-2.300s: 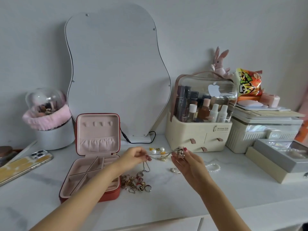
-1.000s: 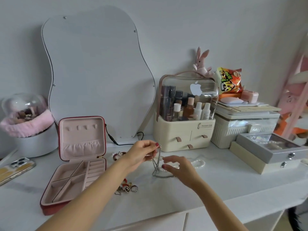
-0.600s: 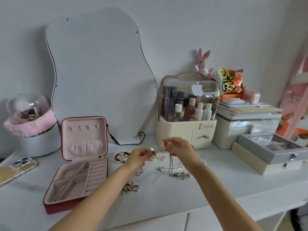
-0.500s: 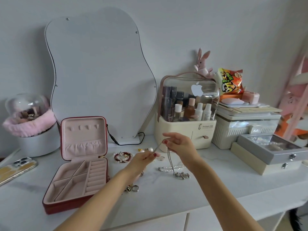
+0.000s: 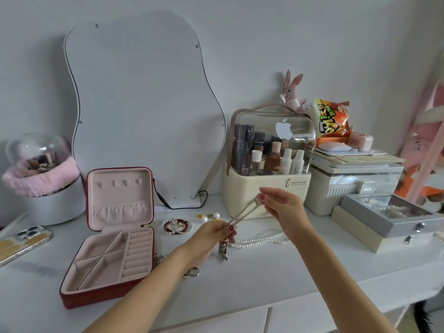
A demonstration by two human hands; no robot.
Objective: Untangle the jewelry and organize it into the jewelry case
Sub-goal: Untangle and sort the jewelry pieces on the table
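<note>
Silver chain (image 5: 242, 213) stretched taut between both hands.
Left hand (image 5: 211, 233) and right hand (image 5: 282, 207) fingertips each pinch it; jewelry case (image 5: 113, 239) open, left.

left hand (image 5: 214, 233): pinching, low | right hand (image 5: 282, 207): pinching, raised

The jewelry case (image 5: 113, 239) lies open at the left of the desk (image 5: 264, 280), in front of the mirror (image 5: 144, 104), with a phone (image 5: 22, 241) further left. A bracelet (image 5: 177, 226) lies just right of the case, a pearl necklace (image 5: 262, 239) further right and a ring (image 5: 193, 272) nearer the front edge. Above the pearls both hands (image 5: 216, 233) (image 5: 281, 206) hold a chain (image 5: 242, 213) between them; behind stands a cosmetics box (image 5: 269, 162), with storage boxes (image 5: 355, 183) to its right.
</note>
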